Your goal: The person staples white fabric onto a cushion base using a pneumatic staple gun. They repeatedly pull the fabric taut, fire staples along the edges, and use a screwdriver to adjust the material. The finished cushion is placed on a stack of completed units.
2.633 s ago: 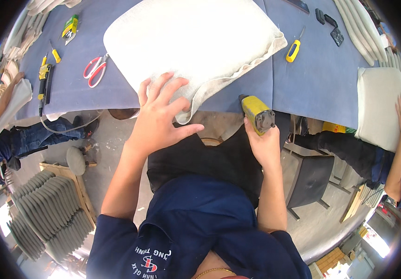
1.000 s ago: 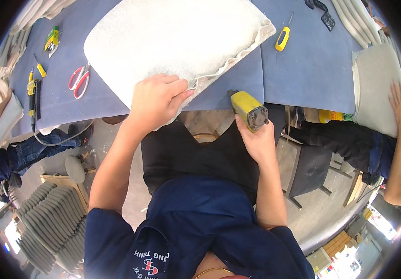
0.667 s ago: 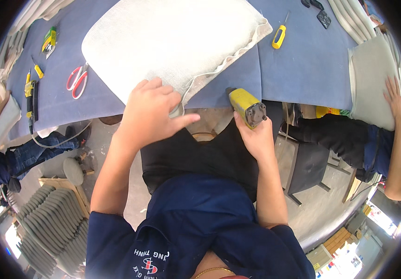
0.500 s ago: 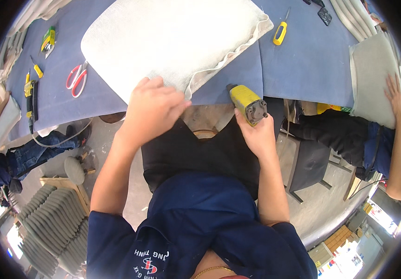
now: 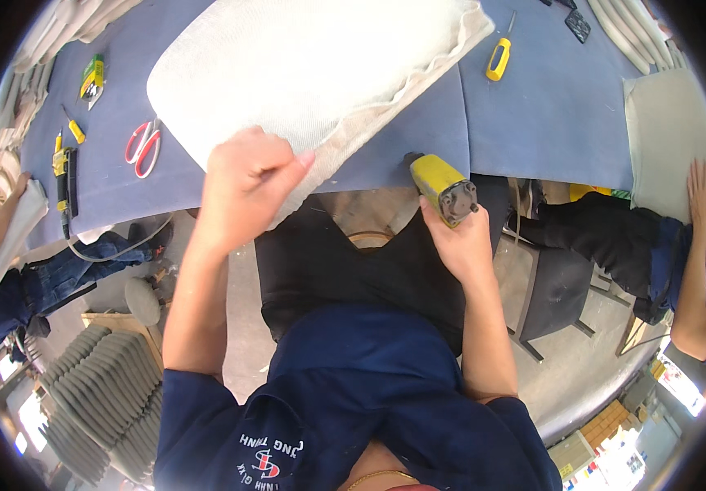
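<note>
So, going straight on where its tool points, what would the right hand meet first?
The yellow tool in the right hand would likely reach the edge of the white cushion first; depth is unclear, so perhaps the blue tabletop.

Upholstery workshop: stacked grey pads (image 5: 107, 380), scissors (image 5: 153, 137), screwdriver (image 5: 498, 61)

The left hand (image 5: 248, 184), at first spread with fingers apart over the near corner of the pale cushion (image 5: 287, 74), is now curled into a fist left of the frame's centre, its thumb drawn in against the fingers. The cushion's right corner has risen toward the upper edge of the frame. With a shift of view, the scissors (image 5: 153, 137), upper left, and yellow screwdriver (image 5: 498, 59), upper right, appear farther left than at first
</note>
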Action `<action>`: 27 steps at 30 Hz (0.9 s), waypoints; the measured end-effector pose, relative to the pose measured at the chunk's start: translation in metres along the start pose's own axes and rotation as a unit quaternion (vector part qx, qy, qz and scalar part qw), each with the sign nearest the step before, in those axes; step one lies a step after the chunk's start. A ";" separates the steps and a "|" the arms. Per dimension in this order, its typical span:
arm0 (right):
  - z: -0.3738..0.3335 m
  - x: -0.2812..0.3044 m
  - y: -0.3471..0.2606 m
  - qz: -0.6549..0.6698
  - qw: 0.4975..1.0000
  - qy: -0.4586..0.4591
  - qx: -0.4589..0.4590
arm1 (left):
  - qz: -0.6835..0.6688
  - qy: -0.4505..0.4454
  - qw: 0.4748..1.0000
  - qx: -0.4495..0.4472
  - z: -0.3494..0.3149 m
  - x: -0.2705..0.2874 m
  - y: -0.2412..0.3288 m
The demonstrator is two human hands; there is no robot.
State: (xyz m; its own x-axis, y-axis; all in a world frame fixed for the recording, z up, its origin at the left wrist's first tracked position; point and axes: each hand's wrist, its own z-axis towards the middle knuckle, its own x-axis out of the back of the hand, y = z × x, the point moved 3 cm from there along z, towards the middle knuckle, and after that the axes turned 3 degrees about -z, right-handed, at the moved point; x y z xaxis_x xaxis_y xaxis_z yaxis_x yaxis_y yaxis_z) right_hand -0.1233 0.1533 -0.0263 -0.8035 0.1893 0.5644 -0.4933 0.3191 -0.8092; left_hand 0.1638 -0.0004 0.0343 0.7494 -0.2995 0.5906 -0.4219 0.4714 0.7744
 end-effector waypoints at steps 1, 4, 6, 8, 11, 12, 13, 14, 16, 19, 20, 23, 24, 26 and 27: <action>0.001 0.000 -0.001 0.009 1.000 0.001 0.002 | -0.015 0.008 1.000 0.003 0.007 0.013 0.009; 0.002 0.002 0.000 0.001 1.000 -0.002 0.005 | -0.083 0.030 0.991 0.097 0.030 0.070 0.027; 0.001 0.001 -0.006 0.009 1.000 0.002 0.010 | -0.129 0.068 0.981 0.128 0.047 0.111 0.033; 0.001 0.000 -0.005 0.017 1.000 0.012 0.017 | -0.241 0.085 0.956 0.144 0.067 0.146 0.028; 0.000 -0.001 -0.011 0.022 0.999 0.015 0.031 | -0.360 0.203 0.900 0.138 0.097 0.206 -0.001; 0.000 -0.001 -0.007 0.035 0.999 0.013 0.025 | -0.368 0.210 0.897 0.126 0.100 0.213 -0.006; 0.000 -0.001 -0.005 0.040 0.999 0.008 0.014 | -0.376 0.216 0.894 0.115 0.102 0.220 -0.009; 0.000 -0.002 -0.004 0.044 0.999 0.003 0.003 | -0.384 0.221 0.891 0.103 0.102 0.227 -0.011; -0.001 -0.001 -0.009 0.041 0.999 0.000 -0.001 | -0.395 0.198 0.890 0.115 0.100 0.230 -0.014; -0.002 -0.003 -0.004 0.048 0.999 0.008 0.007 | -0.401 0.164 0.894 0.118 0.100 0.224 -0.011; -0.001 -0.003 -0.004 0.054 0.998 0.010 0.012 | -0.405 0.137 0.897 0.111 0.101 0.224 -0.013; -0.002 -0.004 -0.002 0.053 0.998 0.009 0.015 | -0.402 0.103 0.904 0.104 0.103 0.222 -0.015; -0.001 -0.003 -0.002 0.042 0.999 0.006 0.012 | -0.399 0.101 0.906 0.100 0.104 0.223 -0.016; -0.001 0.002 -0.001 0.030 0.999 -0.023 -0.031 | -0.407 0.086 0.904 0.103 0.107 0.235 -0.026; 0.001 0.009 0.001 0.029 0.996 -0.047 -0.070 | -0.411 0.079 0.902 0.102 0.110 0.235 -0.023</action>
State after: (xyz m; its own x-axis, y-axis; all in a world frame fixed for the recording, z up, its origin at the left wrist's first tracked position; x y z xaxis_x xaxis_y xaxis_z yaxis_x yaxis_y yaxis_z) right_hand -0.1309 0.1546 -0.0220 -0.8601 0.1256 0.4944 -0.3993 0.4373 -0.8058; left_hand 0.2934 -0.1730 0.1808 0.9082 -0.3495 -0.2304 0.2375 -0.0232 0.9711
